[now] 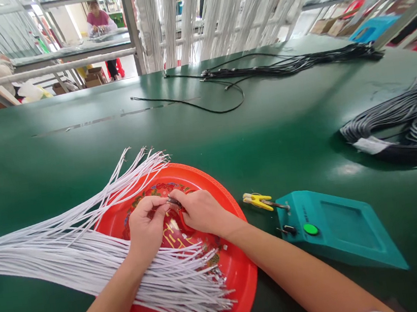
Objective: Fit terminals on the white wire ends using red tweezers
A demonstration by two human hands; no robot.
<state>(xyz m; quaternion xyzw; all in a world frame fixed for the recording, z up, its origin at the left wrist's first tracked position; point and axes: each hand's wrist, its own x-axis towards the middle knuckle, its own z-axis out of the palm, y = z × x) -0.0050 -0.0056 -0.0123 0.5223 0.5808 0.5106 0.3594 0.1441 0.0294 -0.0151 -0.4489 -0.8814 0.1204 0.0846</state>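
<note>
Over a red tray [242,269] with a printed pattern, my two hands meet. My left hand [147,228] is closed, thumb and forefinger pinched on something too small to make out. My right hand [204,213] is wrapped round a small cutting tool [174,201] with dark metal jaws and what looks like a red handle, mostly hidden by the fingers. The jaws are at my left fingertips. One bundle of white cables [186,281] lies across the tray beneath my left forearm, metal ends to the right. More white cables [120,188] fan out beyond my left hand.
Right of the tray sits a teal device [348,224] with a green button and a yellow clip [258,200]. A grey cable coil [399,120] lies at the right, black cables [288,63] at the back of the green table [88,146]. A person [98,22] sits beyond.
</note>
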